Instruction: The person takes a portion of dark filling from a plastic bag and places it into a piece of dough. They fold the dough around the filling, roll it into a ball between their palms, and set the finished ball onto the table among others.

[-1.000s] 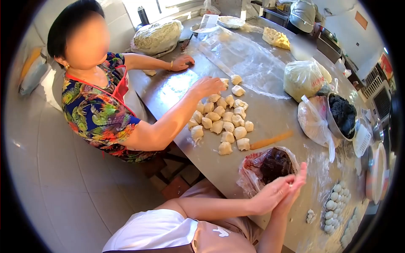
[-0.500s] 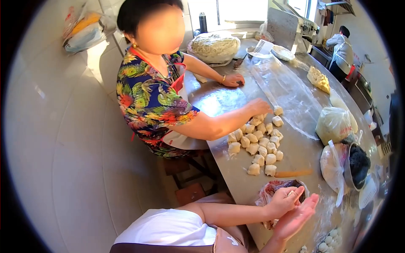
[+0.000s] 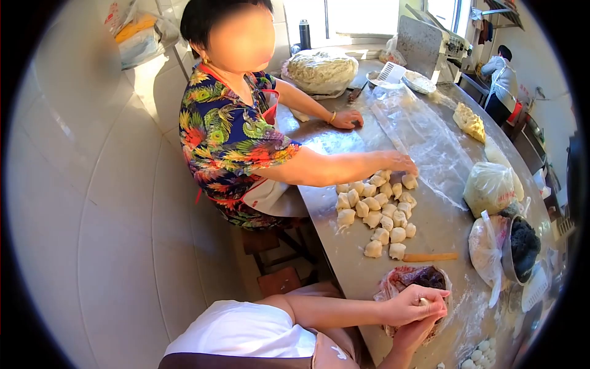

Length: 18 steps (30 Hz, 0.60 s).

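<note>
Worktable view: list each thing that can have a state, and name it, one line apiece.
Worktable: patchy with white powder
Dough pieces: separate lumps, uncovered
Filling bag: open
Metal bowl: uncovered, filled
Large bundle: wrapped in plastic
Plastic sheet: spread out, wrinkled
Flask: upright
Left hand, right hand: together

A wooden stick (image 3: 430, 257) and tied bag (image 3: 484, 251) flank a passable gap.
</note>
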Motion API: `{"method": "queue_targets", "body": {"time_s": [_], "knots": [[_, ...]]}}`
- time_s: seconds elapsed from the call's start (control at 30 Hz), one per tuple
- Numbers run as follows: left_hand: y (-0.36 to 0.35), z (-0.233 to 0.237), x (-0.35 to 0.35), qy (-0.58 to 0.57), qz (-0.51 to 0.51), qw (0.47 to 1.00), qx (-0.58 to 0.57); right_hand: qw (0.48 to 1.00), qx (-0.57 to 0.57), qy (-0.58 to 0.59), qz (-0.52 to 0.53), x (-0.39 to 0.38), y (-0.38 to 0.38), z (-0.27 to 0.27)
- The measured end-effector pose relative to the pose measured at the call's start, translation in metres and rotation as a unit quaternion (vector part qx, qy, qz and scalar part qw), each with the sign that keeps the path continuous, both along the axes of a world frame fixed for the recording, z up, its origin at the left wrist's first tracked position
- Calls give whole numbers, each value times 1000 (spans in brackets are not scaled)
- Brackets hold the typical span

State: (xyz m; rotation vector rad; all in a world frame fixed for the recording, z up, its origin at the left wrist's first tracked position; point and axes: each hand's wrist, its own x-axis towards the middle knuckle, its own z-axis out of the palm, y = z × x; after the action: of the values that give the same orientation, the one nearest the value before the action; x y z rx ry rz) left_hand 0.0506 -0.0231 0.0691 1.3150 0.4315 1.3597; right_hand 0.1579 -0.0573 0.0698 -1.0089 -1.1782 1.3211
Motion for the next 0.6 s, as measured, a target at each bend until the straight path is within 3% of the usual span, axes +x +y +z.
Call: {"method": "queue_targets", "body": {"time_s": [0.07, 0.17, 0.2, 0.3, 0.33, 0.4, 0.43, 0.47, 0.57, 0.6], "knots": [[3, -13, 4, -19, -4, 996, -91, 995, -32, 89, -28, -9, -1, 2], [9, -27, 6, -29, 26, 993, -116, 990, 54, -120, -43, -11, 2, -1], [6, -23, 11, -40, 57, 994, -78, 996, 3, -86, -26, -7, 4, 5], [-7, 7, 3, -101, 1, 991, -84, 998, -56, 39, 3, 10, 9, -3], [-6, 13, -1, -63, 47, 997, -25, 996, -74, 50, 10, 15, 8, -6], [-2, 9, -2, 32, 106, 992, 63, 991, 52, -110, -60, 16, 10, -22], [1, 5, -5, 50, 15, 999, 12, 971, 115, -188, -95, 17, 10, -32], [-2, 3, -3, 41, 27, 998, -38, 998, -7, 53, 27, 35, 21, -49], [0, 0, -8, 72, 14, 989, -126, 1000, -6, -20, 7, 2, 4, -4], [6, -6, -9, 93, 0, 985, -142, 984, 78, -160, -30, -8, 4, 4]]}}
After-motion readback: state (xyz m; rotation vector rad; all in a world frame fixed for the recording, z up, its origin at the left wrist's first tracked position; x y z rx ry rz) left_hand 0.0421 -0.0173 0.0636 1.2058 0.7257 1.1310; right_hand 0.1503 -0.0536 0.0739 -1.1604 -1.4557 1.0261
